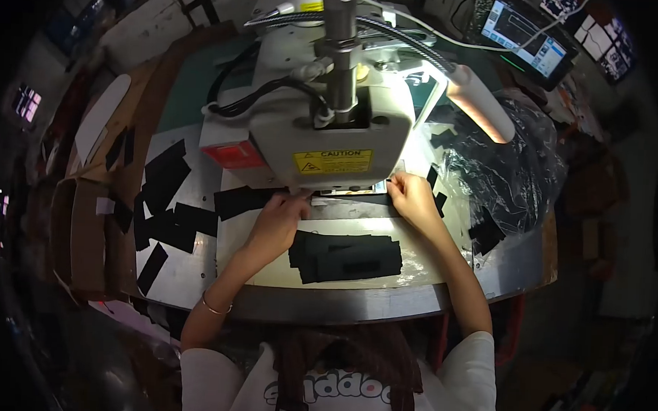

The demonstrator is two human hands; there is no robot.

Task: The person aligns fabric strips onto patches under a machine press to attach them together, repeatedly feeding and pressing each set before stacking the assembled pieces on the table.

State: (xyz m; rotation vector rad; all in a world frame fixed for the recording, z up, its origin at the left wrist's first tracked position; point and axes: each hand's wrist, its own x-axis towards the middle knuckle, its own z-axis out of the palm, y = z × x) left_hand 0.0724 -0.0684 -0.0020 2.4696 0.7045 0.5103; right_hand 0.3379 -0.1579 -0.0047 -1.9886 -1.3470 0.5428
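Both hands are at the front of a grey industrial sewing machine head, close under its lower edge. My left hand is on the left with its fingers curled; their tips are blurred and partly hidden. Beside it lies a black fabric piece. My right hand is closed in a pinch at the right end of a dark fabric strip, which runs between the hands over a metal plate. Nearer my body rests a stack of black fabric pieces.
Loose black pieces are scattered at the left. A clear plastic bag with dark contents sits at the right. A lit lamp hangs over the machine's right side. A control screen stands behind. A cardboard box is at far left.
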